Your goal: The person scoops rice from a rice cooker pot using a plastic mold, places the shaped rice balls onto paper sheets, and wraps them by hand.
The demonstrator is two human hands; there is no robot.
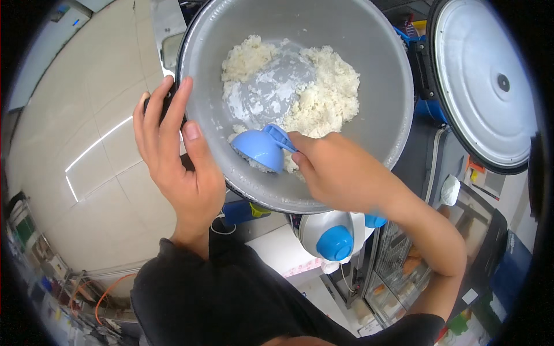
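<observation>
A large metal pot (381, 91) of a rice cooker stands open in front of me. Cooked white rice (331, 93) clings in clumps around its bottom, with a patch of bare, starch-smeared metal in the middle. My right hand (346, 168) grips the handle of a light blue plastic scoop (259, 147). The scoop is tipped with its round back upward over the near left wall, and rice shows along its lower rim. At the pot's left outer edge, my left hand (179, 160) has its fingers spread, close to the rim; whether it presses on the pot is hard to tell.
The round metal lid (480, 82) is raised on the right. Below the pot, a bright blue bowl (335, 243) rests on a white object. A glass display case (402, 264) with food inside stands at lower right. Tiled floor (99, 129) spreads out on the left.
</observation>
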